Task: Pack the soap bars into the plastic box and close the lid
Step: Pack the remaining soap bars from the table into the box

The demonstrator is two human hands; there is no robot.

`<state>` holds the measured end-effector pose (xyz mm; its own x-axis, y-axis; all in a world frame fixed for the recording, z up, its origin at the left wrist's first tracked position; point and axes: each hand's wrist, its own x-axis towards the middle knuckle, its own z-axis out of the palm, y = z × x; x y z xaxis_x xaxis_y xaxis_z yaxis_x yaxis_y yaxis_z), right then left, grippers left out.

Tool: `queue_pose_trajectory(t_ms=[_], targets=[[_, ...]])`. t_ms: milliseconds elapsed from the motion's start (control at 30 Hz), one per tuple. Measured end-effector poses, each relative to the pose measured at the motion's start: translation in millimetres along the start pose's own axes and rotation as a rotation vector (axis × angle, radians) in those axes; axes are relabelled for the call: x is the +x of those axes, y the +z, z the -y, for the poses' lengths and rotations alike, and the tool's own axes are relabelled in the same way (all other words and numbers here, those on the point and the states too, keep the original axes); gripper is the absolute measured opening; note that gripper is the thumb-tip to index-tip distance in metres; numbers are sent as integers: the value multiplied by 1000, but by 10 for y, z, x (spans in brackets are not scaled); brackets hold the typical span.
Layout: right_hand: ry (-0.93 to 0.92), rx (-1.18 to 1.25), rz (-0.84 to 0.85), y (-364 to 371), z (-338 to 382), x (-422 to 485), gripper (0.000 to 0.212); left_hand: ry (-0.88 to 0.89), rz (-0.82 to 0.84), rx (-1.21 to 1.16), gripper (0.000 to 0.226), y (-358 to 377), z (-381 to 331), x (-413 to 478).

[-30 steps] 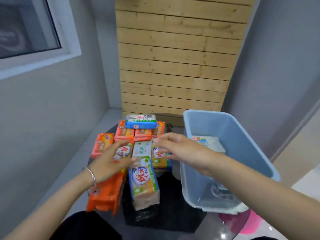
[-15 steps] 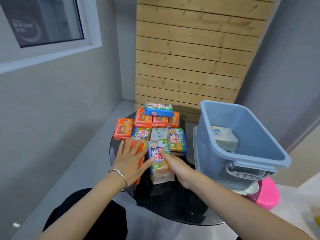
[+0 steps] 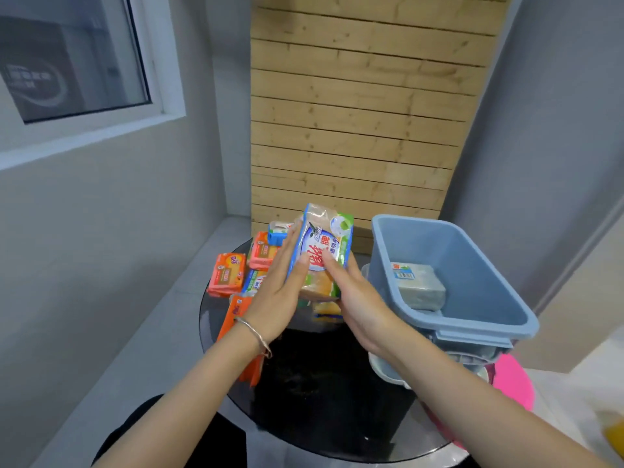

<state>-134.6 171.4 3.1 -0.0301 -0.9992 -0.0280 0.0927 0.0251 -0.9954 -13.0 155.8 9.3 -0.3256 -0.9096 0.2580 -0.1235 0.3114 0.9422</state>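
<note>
You are pinching the soap pack (image 3: 320, 255) between flat left hand (image 3: 280, 292) and right hand (image 3: 351, 298); its slick wrapper could slip short of the plastic box (image 3: 486, 319).

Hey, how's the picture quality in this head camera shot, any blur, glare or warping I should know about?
Head view: wide-angle warping bends the wooden slat panel and the window frame; even, soft light with faint shadows; the soap pack held between the left hand and right hand is slightly soft, its print only partly readable; the glossy black table shows dull reflections; the blue plastic box is fairly clear.
</note>
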Motion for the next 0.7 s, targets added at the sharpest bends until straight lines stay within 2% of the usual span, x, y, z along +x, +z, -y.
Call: queue_pose_trajectory(t_ms=[100, 233, 367, 467, 500, 567, 633, 700], targets=[[-134, -22, -48, -241, 326, -79, 41, 41, 17, -104, 47, 176, -252, 121], [-152, -135, -113, -718, 718, -163, 48, 58, 104, -242, 39, 533, -427, 351], [-26, -188, -144, -1228, 895, -180, 55, 43, 214, -307, 34, 942, -439, 601], [121, -194, -130, -1541, 893, -172, 54, -52, 286, -313, 61, 1119, -360, 822], [179, -190, -133, -1640, 851, -160, 51, -85, 282, -268, 66, 1145, -328, 885], [297, -197, -143, -1772, 754, -129, 37, -58, 230, -156, 62, 1165, -227, 934], [398, -232, -152, -1841, 642, -83, 23, -124, 211, -103, 60, 1182, -105, 983], [474, -267, -142, -1865, 524, -13, 21, -210, 213, -92, 64, 1218, 43, 1060]])
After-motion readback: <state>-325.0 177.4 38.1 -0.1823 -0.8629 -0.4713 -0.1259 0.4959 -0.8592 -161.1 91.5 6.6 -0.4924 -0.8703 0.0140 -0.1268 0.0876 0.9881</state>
